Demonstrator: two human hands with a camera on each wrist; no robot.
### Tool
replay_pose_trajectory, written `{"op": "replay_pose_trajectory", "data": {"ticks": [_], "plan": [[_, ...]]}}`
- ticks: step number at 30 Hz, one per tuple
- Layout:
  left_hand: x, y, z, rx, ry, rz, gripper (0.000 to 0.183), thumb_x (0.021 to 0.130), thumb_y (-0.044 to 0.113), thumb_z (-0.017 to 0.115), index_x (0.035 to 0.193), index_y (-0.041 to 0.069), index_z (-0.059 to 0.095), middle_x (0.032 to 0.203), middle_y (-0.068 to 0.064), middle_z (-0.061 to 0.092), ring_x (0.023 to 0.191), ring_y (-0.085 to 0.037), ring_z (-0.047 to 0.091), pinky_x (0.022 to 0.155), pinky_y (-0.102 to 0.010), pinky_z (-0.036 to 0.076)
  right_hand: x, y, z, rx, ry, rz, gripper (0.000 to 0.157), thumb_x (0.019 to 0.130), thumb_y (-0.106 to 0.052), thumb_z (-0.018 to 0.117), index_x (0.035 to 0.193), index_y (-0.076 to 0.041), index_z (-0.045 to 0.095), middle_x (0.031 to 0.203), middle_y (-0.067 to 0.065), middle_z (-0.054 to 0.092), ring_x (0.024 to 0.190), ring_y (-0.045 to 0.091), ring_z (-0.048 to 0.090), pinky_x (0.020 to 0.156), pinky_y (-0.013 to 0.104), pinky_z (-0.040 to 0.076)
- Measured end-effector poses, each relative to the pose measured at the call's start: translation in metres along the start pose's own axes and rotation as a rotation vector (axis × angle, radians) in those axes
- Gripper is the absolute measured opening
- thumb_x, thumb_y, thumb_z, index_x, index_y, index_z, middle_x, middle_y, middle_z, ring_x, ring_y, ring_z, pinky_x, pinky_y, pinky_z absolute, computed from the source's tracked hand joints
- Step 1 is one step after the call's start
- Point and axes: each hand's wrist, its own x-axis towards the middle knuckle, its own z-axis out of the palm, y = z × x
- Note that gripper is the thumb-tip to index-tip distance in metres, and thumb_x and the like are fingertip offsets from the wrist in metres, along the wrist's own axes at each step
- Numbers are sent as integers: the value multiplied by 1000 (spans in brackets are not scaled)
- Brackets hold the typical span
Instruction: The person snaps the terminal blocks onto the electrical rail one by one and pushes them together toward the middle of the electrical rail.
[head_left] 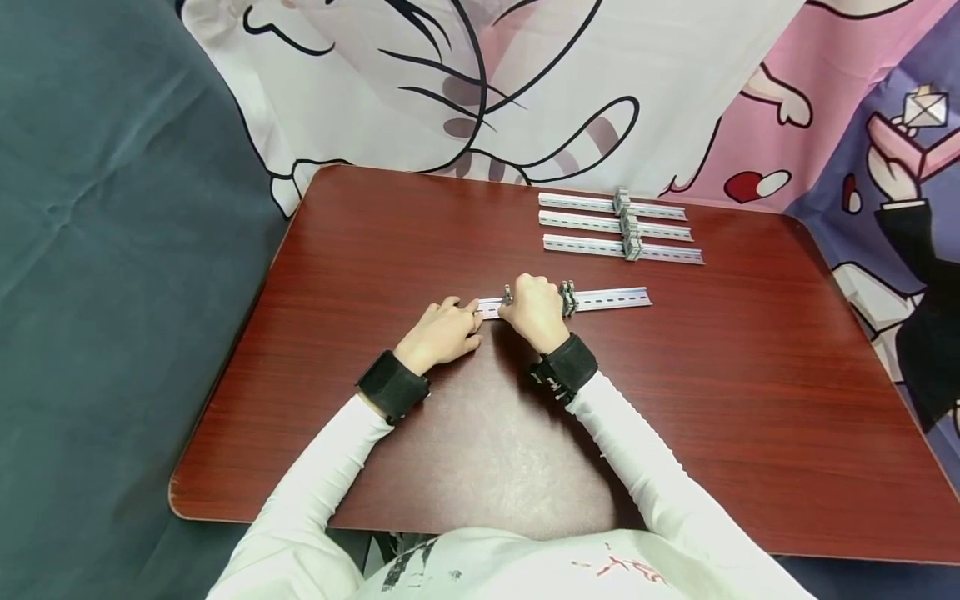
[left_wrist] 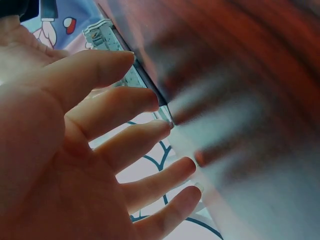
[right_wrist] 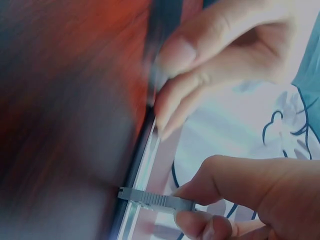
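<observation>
A slotted metal DIN rail (head_left: 611, 299) lies on the table in front of me. My right hand (head_left: 534, 310) is over its left half, and thumb and fingers pinch a thin grey ribbed end clamp (right_wrist: 157, 200) that sits across the rail. At the rail's left end my left hand (head_left: 442, 333) is laid with spread, mostly straight fingers; the fingertips touch the rail end. Just right of my right hand, more grey clip-on pieces (head_left: 567, 297) stand on the same rail. The underside of the pinched clamp is hidden.
Behind, to the right, three more rails lie parallel: a back rail (head_left: 577, 201), a middle rail (head_left: 577, 221) and a front rail (head_left: 581, 244), each with grey blocks (head_left: 630, 236) near the middle. A printed curtain (head_left: 337, 92) hangs at the table's (head_left: 750, 400) far edge.
</observation>
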Motion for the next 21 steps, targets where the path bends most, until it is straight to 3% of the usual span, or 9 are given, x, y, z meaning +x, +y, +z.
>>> {"op": "replay_pose_trajectory", "data": {"ticks": [10,21], "plan": [[-1,0,-1,-15,-44,-22,29,99,28,54,118,10,64,153,-16,39,138,-41,36,104,-54,37,0,19,-5,-12,28,14,21,73,-20,71,60,-8,59,79,21,71,76,42,68,63,50,53],[0,1,0,-22,-36,-27,27,99,28,54,117,10,65,153,-15,38,138,-42,35,105,-54,36,-4,42,-14,38,53,64,36,72,-17,70,50,-15,42,68,19,67,71,44,67,57,52,52]]}}
